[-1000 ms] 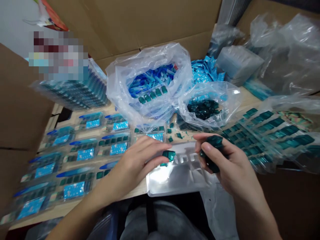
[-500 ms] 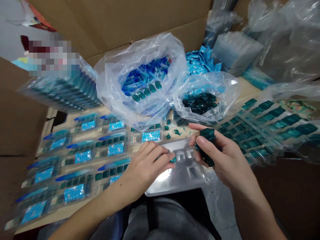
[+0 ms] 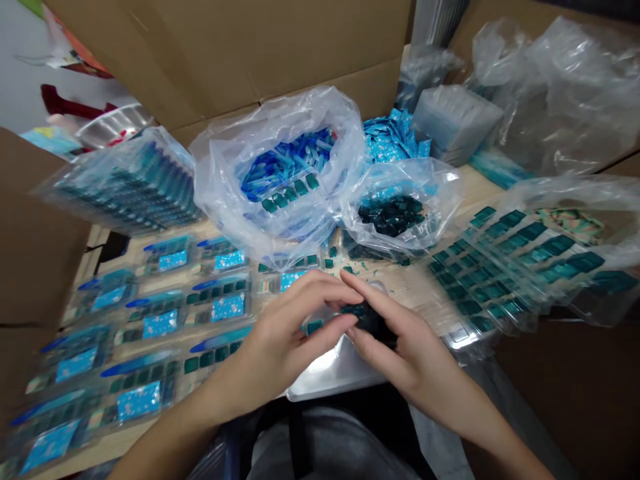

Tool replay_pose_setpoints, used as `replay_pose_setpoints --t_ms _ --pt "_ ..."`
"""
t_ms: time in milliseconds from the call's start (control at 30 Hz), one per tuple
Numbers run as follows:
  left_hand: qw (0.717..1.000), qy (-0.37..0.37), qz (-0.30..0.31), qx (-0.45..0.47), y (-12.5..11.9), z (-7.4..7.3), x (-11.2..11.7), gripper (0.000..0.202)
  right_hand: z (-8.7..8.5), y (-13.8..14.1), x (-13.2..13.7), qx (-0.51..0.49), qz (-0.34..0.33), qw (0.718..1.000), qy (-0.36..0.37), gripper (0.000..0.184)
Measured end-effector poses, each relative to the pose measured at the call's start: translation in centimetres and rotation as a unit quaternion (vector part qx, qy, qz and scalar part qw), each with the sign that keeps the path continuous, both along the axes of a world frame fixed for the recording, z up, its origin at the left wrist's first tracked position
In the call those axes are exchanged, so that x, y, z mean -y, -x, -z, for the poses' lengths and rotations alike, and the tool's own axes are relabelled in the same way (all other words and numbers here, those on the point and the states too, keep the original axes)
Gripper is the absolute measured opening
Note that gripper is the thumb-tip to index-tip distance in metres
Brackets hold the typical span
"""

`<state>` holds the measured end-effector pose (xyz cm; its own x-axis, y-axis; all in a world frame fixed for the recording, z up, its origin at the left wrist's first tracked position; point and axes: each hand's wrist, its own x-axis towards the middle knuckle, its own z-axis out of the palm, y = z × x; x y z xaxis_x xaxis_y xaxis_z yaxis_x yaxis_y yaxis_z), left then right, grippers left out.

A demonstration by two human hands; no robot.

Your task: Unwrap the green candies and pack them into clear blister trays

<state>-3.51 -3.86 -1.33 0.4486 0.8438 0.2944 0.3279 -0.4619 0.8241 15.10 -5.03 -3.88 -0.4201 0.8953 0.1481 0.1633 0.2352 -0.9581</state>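
My left hand (image 3: pixel 285 337) and my right hand (image 3: pixel 400 347) meet over a clear plastic blister tray (image 3: pixel 325 367) at the table's near edge. The right hand cups a bunch of dark teal wrapped pieces (image 3: pixel 373 319). The left hand's fingertips pinch at that bunch, touching the right fingers. One teal piece (image 3: pixel 314 327) lies in the tray just under the left fingers. Most of the tray is hidden by both hands.
Rows of filled trays with blue cards (image 3: pixel 160 320) lie to the left. Behind stand a bag of blue sticks (image 3: pixel 285 167), a bag of teal pieces (image 3: pixel 395 213) and blue packets (image 3: pixel 390 137). Teal-filled sheets (image 3: pixel 510 253) lie right. Cardboard walls (image 3: pixel 225 47) surround.
My right hand has moved left and down with the teal pieces to meet my left hand, which lifted from the tray pocket toward it. The view shifted slightly.
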Motion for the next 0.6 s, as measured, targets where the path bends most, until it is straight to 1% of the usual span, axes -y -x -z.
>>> replay_pose_setpoints --t_ms 100,200,267,333,500,600 --pt "0.998 0.04 -0.019 0.034 0.2 0.2 0.0 0.018 -0.2 -0.3 0.4 -0.009 0.033 0.999 -0.005 0.041" --pt "0.999 0.045 0.004 0.029 0.5 0.2 0.3 0.025 -0.4 -0.5 0.5 -0.035 0.046 0.998 -0.004 0.029" --pt "0.999 0.036 0.02 0.024 0.5 0.1 0.4 0.029 -0.5 -0.5 0.5 -0.048 0.041 0.998 0.005 0.028" --pt "0.999 0.02 0.017 0.026 0.4 0.0 0.6 0.03 -0.7 -0.4 0.4 -0.061 0.046 0.997 0.021 0.028" --pt "0.998 -0.057 -0.012 0.011 0.0 -0.5 0.9 0.021 -1.3 -0.1 0.2 -0.143 0.07 0.982 0.103 0.019" --pt "0.996 -0.078 -0.045 0.023 -0.3 -0.4 0.4 0.018 -1.3 -0.2 0.2 -0.173 0.099 0.97 0.139 0.018"
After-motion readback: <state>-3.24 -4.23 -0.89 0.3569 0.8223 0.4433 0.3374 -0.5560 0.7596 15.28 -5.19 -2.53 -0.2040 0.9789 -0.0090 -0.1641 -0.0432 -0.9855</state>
